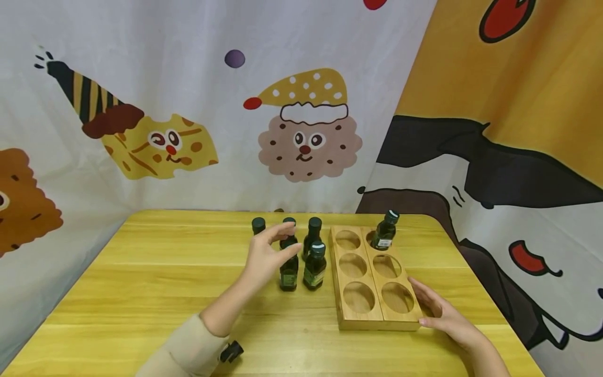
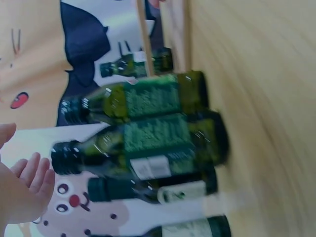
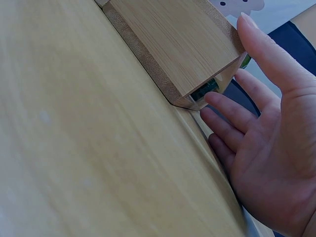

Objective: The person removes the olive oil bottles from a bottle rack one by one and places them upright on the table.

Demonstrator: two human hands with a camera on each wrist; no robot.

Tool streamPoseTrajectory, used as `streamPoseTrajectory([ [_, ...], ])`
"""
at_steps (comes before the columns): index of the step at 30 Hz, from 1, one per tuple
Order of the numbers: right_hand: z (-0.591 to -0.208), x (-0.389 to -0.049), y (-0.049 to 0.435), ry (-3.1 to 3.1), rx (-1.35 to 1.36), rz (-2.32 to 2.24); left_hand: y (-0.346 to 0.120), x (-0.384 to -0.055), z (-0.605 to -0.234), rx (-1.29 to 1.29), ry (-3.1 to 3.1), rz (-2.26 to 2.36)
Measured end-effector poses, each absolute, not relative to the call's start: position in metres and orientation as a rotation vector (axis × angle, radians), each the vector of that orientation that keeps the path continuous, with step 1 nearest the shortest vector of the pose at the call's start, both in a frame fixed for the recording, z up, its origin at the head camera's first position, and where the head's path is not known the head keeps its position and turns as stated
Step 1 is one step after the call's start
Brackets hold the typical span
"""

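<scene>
Several small dark green glass bottles with labels stand grouped near the table's middle, among them a front left bottle [image 1: 288, 276] and a front right bottle [image 1: 314, 269]. My left hand [image 1: 273, 251] is beside their necks, thumb and fingers spread; the left wrist view shows the hand [image 2: 27, 187] apart from the nearest bottle [image 2: 140, 148], holding nothing. A two-column wooden rack [image 1: 360, 324] with round holes stands to their right. In its far right hole sits another bottle [image 1: 385, 233]. My right hand [image 1: 445, 317] touches the rack's near right corner, fingers along its side, thumb at the front.
The light wood table [image 1: 141, 293] meets a hanging cloth [image 1: 188, 199] with cartoon prints at its back edge. A small black clip-like piece [image 1: 231, 352] is by the left sleeve [image 1: 188, 348].
</scene>
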State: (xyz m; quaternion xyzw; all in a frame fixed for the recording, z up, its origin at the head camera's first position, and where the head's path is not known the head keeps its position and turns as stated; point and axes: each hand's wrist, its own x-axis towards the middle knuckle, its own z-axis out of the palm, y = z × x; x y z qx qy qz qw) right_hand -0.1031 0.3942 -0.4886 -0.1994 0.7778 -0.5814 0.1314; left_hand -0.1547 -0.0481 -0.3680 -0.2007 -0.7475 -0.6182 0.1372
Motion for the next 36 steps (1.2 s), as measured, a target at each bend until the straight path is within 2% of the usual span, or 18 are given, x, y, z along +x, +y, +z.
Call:
streamPoseTrajectory([
  [4,-0.488,-0.103,0.393,2.252,-0.573,-1.696,-0.036,-0.136,-0.336,-0.559,-2.17,-1.82],
  [9,-0.488,-0.103,0.391,2.249,-0.587,-1.704,-0.023,-0.133,-0.329,-0.609,-2.13,-1.825],
  [17,-0.488,-0.103,0.393,2.248,-0.563,-1.692,0.005,-0.157,-0.358,-0.685,-2.051,-1.901],
  [30,-0.487,-0.103,0.392,2.247,-0.605,-1.71,0.056,-0.156,-0.358,-0.71,-2.034,-2.059],
  [36,-0.489,-0.103,0.394,2.259,-0.578,-1.696,0.077,-0.164,-0.361,-0.728,-2.063,-1.989],
])
